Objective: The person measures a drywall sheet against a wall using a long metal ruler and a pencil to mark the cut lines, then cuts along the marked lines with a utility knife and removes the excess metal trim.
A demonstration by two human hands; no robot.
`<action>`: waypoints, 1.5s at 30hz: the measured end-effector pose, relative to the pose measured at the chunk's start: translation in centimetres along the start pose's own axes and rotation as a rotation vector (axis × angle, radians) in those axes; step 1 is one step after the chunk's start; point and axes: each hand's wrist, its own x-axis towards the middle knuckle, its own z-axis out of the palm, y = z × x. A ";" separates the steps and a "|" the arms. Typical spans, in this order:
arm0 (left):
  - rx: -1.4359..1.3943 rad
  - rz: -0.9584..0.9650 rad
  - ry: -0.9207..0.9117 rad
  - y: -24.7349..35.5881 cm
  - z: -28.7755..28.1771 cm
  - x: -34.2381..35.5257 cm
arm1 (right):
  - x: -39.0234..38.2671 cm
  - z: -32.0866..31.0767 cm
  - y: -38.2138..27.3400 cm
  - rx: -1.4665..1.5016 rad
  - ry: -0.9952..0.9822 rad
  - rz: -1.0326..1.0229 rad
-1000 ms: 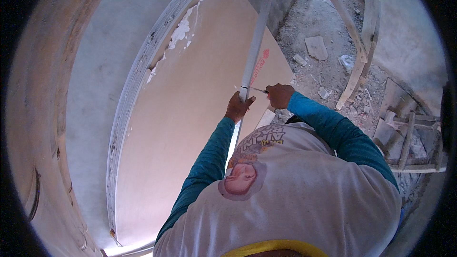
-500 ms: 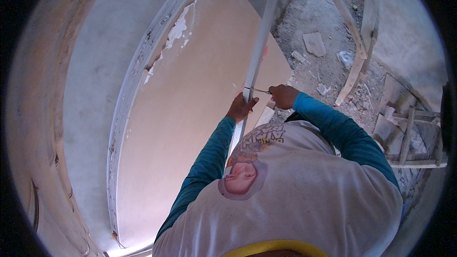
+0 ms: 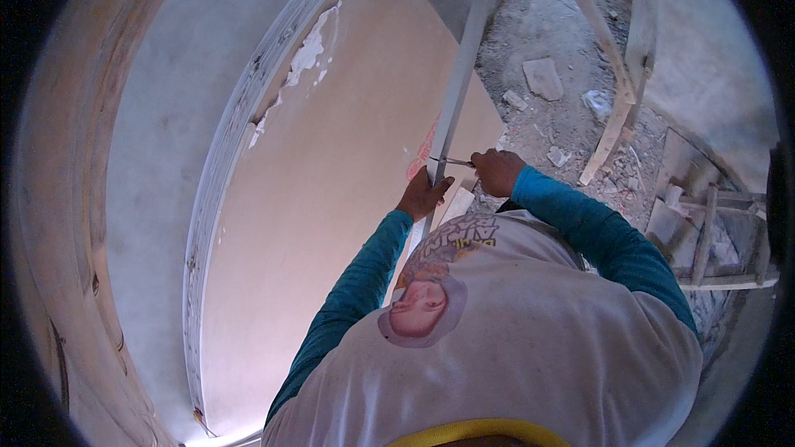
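Left hand [image 3: 424, 194] is closed around a long pale straightedge [image 3: 460, 91], a flat rail that runs from the hands up toward the top of the view, lying along the right edge of a large beige board [image 3: 331, 223]. Right hand [image 3: 497, 171] is pinched shut on a thin pencil-like tool [image 3: 451, 162], its tip touching the rail just above the left hand. Judgement: the rail looks stiff, light for its length and smooth-faced, so it is likely to slide on the board unless pressed flat; best held near the marking point, as it is here. The board looks thin, wide and prone to flexing; its corners would chip easily. A white moulded frame [image 3: 236, 165] with flaking paint curves along the board's left side. Rubble-strewn floor [image 3: 555, 116] and rough wooden slats [image 3: 617, 124] lie to the right. Hidden: the rail's lower end behind the left hand and the shirt; its upper end blurs into a grey wall. Whether the tool is a pencil or a scribe cannot be told.
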 end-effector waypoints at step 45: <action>-0.752 -0.246 -0.322 -1.2 -1.1 1.6 | 1.7 5.2 9.1 0.973 -0.084 0.094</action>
